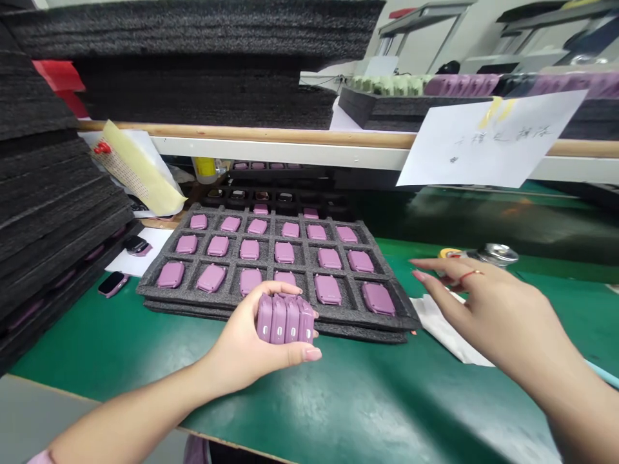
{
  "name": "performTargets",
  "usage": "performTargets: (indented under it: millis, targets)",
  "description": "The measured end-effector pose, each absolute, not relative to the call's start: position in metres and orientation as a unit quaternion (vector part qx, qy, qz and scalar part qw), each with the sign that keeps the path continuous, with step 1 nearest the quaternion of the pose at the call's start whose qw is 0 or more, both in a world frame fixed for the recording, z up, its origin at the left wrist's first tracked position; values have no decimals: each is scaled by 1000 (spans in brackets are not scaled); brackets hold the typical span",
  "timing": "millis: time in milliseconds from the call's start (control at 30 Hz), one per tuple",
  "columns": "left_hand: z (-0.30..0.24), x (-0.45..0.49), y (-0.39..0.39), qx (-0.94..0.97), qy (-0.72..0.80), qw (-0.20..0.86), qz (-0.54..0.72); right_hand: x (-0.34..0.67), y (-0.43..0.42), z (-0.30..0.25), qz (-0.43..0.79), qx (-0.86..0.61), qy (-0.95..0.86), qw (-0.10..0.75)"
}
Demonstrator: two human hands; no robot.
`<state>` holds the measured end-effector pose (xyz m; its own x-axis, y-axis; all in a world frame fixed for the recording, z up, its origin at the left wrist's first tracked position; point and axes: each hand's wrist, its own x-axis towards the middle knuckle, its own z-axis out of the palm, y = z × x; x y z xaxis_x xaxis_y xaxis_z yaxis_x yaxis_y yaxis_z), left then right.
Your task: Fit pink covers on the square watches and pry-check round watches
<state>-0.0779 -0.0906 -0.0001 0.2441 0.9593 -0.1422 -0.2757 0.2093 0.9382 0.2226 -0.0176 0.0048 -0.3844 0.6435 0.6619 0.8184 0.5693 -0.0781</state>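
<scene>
My left hand (236,353) is wrapped round a row of several purple watch cases (285,320), stacked side by side, with small slots showing on their near ends. It holds them just over the front edge of a black foam tray (403,314), whose compartments contain more purple watch cases (327,290). Off to the right, my right hand (503,306) hovers with fingers loosely stretched and the thumb apart, holding nothing. Beneath and beside it lies a white cloth or tissue (442,328), partly covered by the hand in this view.
Two dark-faced watches (113,283) lie left of the tray. Black foam stacks (43,193) rise at far left. A shelf edge (290,147) with a hanging paper (488,142) crosses above. A metal-topped container (498,254) and yellow tape roll (449,253) stand behind my right hand.
</scene>
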Motion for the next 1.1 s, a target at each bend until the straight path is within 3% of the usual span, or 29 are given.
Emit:
performTargets:
  millis: [100, 200, 300, 500, 700, 767, 933, 1100]
  targets:
    - [-1, -78, -91, 433, 408, 659, 460, 169, -38, 33, 66, -405, -840, 354]
    - [0, -80, -90, 469, 428, 625, 455, 123, -47, 45, 270, -327, -862, 276]
    - [1, -81, -87, 487, 423, 610, 461, 97, -43, 41, 360, -292, -856, 228]
    - [1, -81, -86, 476, 446, 600, 464, 85, -35, 24, 404, -264, -824, 297]
    - [-1, -79, -87, 439, 374, 673, 462, 87, -34, 23, 554, -275, -735, 278]
    - [1, -80, -88, 465, 381, 646, 471, 90, -31, 24, 577, -285, -698, 314]
    - [1, -83, -89, 574, 376, 530, 498, 101, -21, 29, 521, -313, -621, 495]
    - [-7, -86, -87, 679, 317, 421, 512, 99, -24, 21, 568, -276, -636, 443]
